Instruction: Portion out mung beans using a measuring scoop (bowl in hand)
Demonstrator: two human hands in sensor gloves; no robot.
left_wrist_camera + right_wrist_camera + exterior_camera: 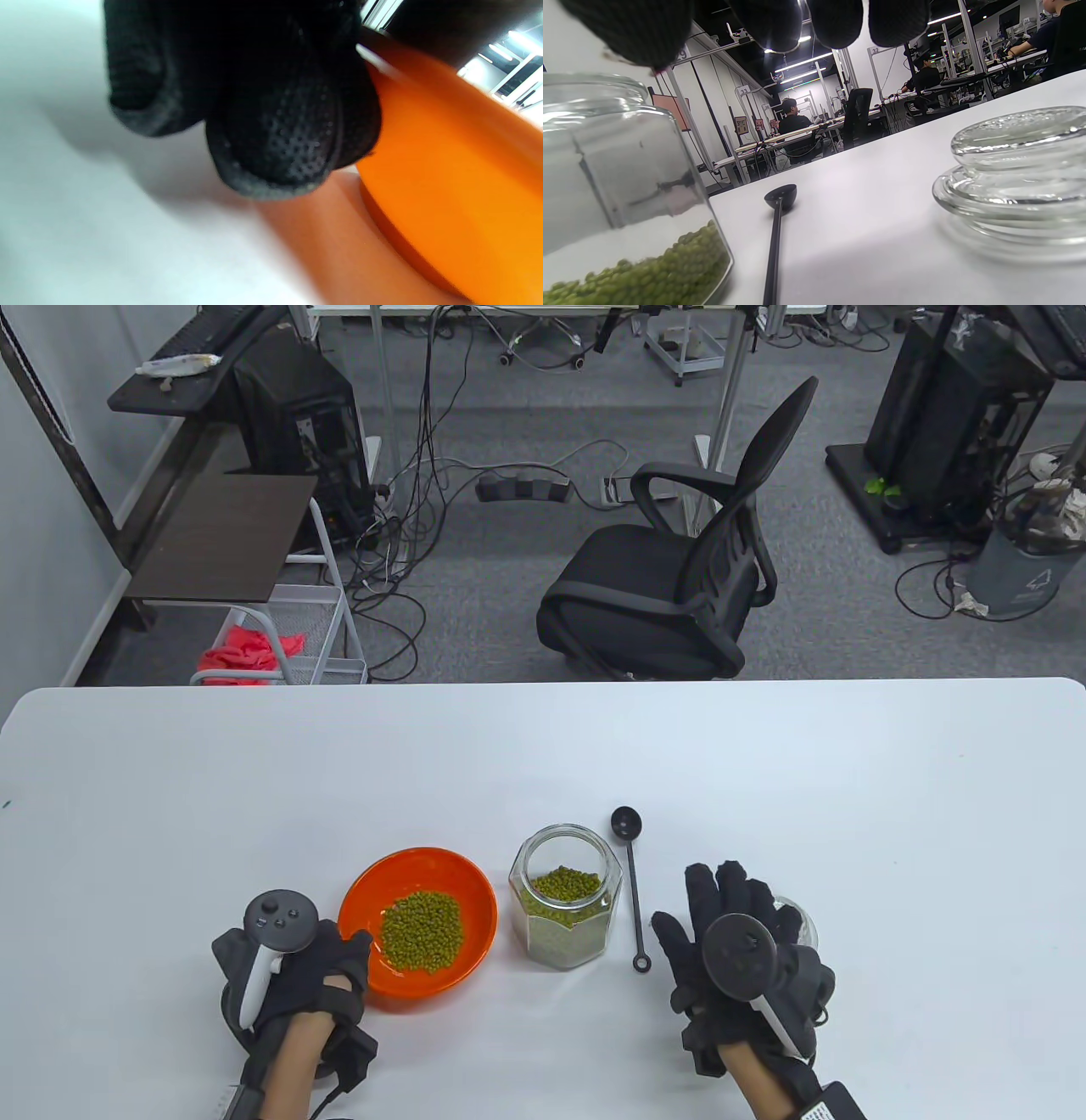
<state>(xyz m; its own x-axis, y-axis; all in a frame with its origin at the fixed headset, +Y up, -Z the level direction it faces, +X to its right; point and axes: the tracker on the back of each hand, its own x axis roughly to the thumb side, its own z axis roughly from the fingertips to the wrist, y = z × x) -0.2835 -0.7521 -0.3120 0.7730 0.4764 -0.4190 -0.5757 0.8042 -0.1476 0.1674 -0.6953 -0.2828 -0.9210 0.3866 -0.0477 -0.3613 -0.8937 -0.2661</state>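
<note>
From above: measuring scoop (633,891) flat on the white table (543,763), long axis running near-to-far, round cup at the far end, ring end nearest. Lies just left of the right hand (736,959), between it and the glass jar (565,897). Right hand nearer by far, fingers spread and holding nothing. Left hand (293,963) gripping the near-left rim of the orange bowl (418,929) (glossy, smooth, a mound of mung beans (422,931) inside).

Left wrist view: blurred, black mesh fingertips (275,140) curled against the bowl's orange wall, foot close to the table.

Right wrist view: thin matte-black handle pointing straight back at the camera, jar with beans to the left, ridged glass lid (1014,182) to the right, fingertips hanging clear above.
</note>
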